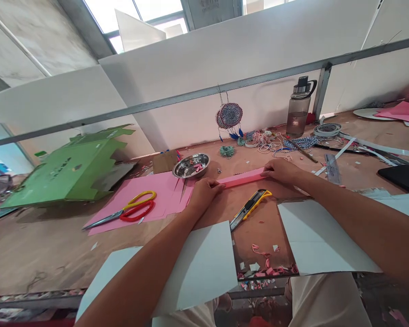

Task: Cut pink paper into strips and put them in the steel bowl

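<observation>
A narrow folded strip of pink paper (241, 177) stretches between my two hands, low over the brown tabletop. My left hand (204, 193) pinches its left end, and my right hand (281, 171) has closed on the right end. Just below the strip lies a yellow-and-black utility knife (248, 210), its blade end toward me. Left of my left hand, pink paper sheets (167, 195) are spread out, with scissors (132, 210) with one yellow and one red handle on top. A metal bowl (191, 166) holding small pink pieces stands just beyond my left hand.
White boards (204, 263) lie under my forearms at the table's front edge. Green cardboard (68, 168) stands at left. A water bottle (298, 109), cords (264, 141), a tape roll (327, 130) and a black phone-like object (402, 177) sit at back and right. Paper scraps litter the front edge.
</observation>
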A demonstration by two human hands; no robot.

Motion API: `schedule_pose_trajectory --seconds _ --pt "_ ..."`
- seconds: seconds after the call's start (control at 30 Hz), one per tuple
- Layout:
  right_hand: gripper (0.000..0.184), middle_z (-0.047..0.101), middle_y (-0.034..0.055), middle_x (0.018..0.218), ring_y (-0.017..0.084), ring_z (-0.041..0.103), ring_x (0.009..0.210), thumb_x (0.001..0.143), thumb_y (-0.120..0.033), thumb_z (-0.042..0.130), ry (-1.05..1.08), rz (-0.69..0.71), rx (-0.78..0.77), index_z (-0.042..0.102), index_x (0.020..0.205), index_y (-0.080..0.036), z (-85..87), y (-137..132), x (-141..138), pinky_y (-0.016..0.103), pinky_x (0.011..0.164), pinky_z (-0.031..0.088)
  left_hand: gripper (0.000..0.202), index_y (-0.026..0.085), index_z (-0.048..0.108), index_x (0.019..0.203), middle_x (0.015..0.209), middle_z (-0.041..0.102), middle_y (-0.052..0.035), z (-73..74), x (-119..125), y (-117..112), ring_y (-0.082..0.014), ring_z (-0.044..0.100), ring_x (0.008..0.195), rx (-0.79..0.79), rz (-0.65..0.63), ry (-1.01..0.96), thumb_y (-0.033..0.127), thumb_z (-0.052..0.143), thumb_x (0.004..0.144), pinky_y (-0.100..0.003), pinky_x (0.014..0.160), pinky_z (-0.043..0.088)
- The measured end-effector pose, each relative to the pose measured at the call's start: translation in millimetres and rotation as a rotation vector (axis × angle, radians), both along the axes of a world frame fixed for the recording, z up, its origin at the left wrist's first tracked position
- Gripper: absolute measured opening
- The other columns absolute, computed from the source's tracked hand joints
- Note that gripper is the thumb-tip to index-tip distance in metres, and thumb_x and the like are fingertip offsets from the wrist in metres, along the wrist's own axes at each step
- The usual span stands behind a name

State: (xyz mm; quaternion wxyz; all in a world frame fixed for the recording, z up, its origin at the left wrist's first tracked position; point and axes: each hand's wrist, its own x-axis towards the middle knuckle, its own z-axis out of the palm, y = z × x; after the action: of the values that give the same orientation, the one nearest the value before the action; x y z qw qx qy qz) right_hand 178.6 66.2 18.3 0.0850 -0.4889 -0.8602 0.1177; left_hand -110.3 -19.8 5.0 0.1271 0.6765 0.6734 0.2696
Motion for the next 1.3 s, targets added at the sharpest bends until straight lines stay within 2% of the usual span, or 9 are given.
schedule_pose_trajectory --seconds 0.17,0.33,0.67,1.3 --pt "0.035 0.074 0.0064 0.086 0.018 0.062 0.075 0.089 -0.046 0.052 -0.026 -0.054 -0.018 0.074 0.086 -0.018 -0.8 -2.0 -2.4 0.025 0.061 0.035 0.024 0.018 0.073 0.071 0.072 0.073 -0.0028 4.5 2.8 -1.7 -0.0179 0.062 0.065 -0.049 0.058 0.02 0.04 0.067 0.079 -0.028 0.059 0.039" --pt "0.037 0.073 0.0097 0.093 0.021 0.062 0.083 0.087 -0.051 0.054 -0.112 -0.115 0.035 0.072 0.087 -0.018 -2.9 -3.1 -5.7 0.027 0.061 0.034 0.024 0.018 0.072 0.073 0.074 0.073 -0.0044 3.2 3.4 -0.7 -0.019 0.063 0.066 -0.052 0.084 0.059 0.041 0.068 0.08 -0.028 0.058 0.037" --pt "0.04 0.072 0.0132 0.099 0.026 0.063 0.093 0.089 -0.051 0.051 -0.196 -0.11 0.113 0.072 0.092 -0.017 -3.0 -4.6 -8.7 0.03 0.068 0.038 0.022 0.017 0.069 0.072 0.073 0.069 -0.0047 -1.3 1.7 4.6 -0.019 0.062 0.07 -0.031 0.07 0.091 0.038 0.071 0.077 -0.028 0.061 0.04" --pt "0.041 0.073 0.0154 0.104 0.029 0.064 0.098 0.09 -0.05 0.051 -0.269 -0.121 0.123 0.072 0.094 -0.015 6.2 -13.2 -14.7 0.032 0.069 0.04 0.023 0.015 0.069 0.074 0.077 0.069 -0.0053 -4.8 1.4 8.0 -0.0191 0.062 0.074 -0.038 0.093 0.082 0.038 0.071 0.076 -0.027 0.063 0.041"
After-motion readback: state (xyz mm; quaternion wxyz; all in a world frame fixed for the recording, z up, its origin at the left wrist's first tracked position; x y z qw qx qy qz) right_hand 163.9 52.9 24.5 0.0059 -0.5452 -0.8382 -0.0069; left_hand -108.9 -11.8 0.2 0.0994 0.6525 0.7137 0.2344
